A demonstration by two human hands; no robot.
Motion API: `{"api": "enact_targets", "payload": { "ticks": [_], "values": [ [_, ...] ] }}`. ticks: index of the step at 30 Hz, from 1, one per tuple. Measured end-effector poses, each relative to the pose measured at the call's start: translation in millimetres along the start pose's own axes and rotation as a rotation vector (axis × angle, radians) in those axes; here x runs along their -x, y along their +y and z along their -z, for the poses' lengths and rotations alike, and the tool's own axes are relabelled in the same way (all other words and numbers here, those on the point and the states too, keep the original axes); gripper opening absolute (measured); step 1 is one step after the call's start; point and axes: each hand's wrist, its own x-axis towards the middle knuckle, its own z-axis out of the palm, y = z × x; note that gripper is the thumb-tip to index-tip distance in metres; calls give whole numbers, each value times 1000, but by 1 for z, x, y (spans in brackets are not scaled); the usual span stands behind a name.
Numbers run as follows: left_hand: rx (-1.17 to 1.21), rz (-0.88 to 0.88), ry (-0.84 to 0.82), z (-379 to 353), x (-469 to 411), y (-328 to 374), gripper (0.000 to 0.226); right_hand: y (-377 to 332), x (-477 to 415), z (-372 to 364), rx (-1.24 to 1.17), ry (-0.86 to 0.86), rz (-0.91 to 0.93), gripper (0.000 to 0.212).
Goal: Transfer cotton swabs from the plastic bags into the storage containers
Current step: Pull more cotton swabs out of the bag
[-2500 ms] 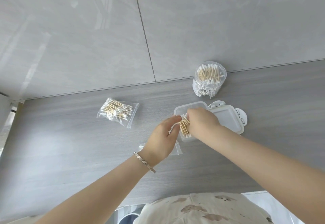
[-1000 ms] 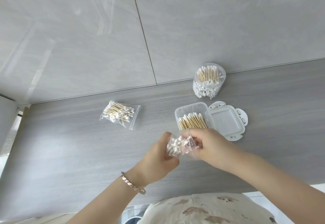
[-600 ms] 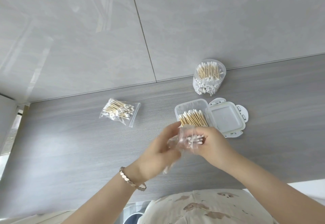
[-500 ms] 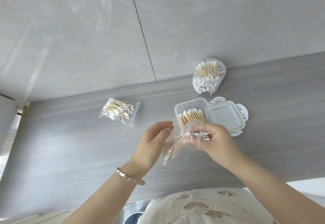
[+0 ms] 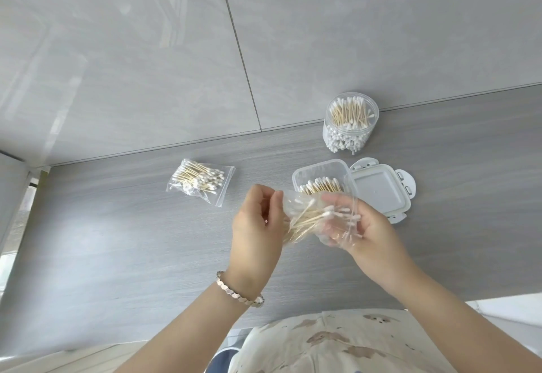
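Observation:
A clear plastic bag (image 5: 311,217) with wooden cotton swabs inside is held above the counter between both hands. My left hand (image 5: 256,226) pinches its left edge. My right hand (image 5: 363,226) grips its right end, where white swab tips poke out. Just behind the bag sits a square clear container (image 5: 319,171) partly filled with swabs, its white lid (image 5: 381,191) open to the right. A round clear jar (image 5: 350,122) of swabs stands by the wall. Another sealed bag of swabs (image 5: 201,180) lies on the counter to the left.
The grey wood-grain counter (image 5: 117,240) meets a grey tiled wall (image 5: 176,64) at the back. Its front edge runs just below my forearms. My patterned clothing (image 5: 337,343) shows at the bottom.
After laying swabs in the square container, both hands took up a swab bag. Over the last second they have turned it and spread it wider, my left hand now at its left edge.

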Motion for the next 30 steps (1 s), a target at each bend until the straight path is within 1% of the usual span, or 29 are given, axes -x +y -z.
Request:
{"api": "enact_targets", "payload": {
  "ticks": [2,4,7,9,12,14,16,18,19,20,22,23,24,27,28,30],
  "values": [
    [2,-40,-69,0,-1,-1,22,-2,-1,0,-16,-41,-19,25],
    [35,-47,-137,0,-1,-2,20,-4,-1,0,-7,-69,-35,35],
    [96,-32,-168,1,-1,-4,18,-9,-2,1,-6,-95,-54,17],
    [119,-18,-183,2,-2,-5,18,-10,-2,4,-19,-107,-87,20],
    [231,34,-278,2,-3,-2,12,-9,-4,8,-12,-160,-127,28],
    [287,41,-341,3,-3,-1,10,-8,-5,9,-4,-197,-128,35],
    [275,34,-366,4,-2,0,11,-6,-6,11,7,-230,-104,33],
    [258,53,-368,4,-2,0,9,-6,-4,10,-13,-250,-84,24],
    [259,69,-368,4,-3,1,10,-4,-4,9,-30,-242,-79,23],
    [254,77,-367,5,-3,1,11,-3,-3,8,-43,-219,-74,30],
    [208,59,-359,5,-3,3,14,-1,-1,6,-53,-150,-60,52],
    [175,39,-346,4,-3,4,15,-1,-1,5,-60,-115,-45,59],
    [146,21,-317,3,-2,5,17,-1,0,4,-78,-82,-29,60],
    [118,3,-159,1,1,3,21,-2,1,0,-132,33,29,48],
    [107,0,-117,0,2,3,21,-2,1,-1,-127,67,37,48],
    [79,-4,-84,-1,4,3,21,-3,1,-3,-102,106,39,51]
  ]
}}
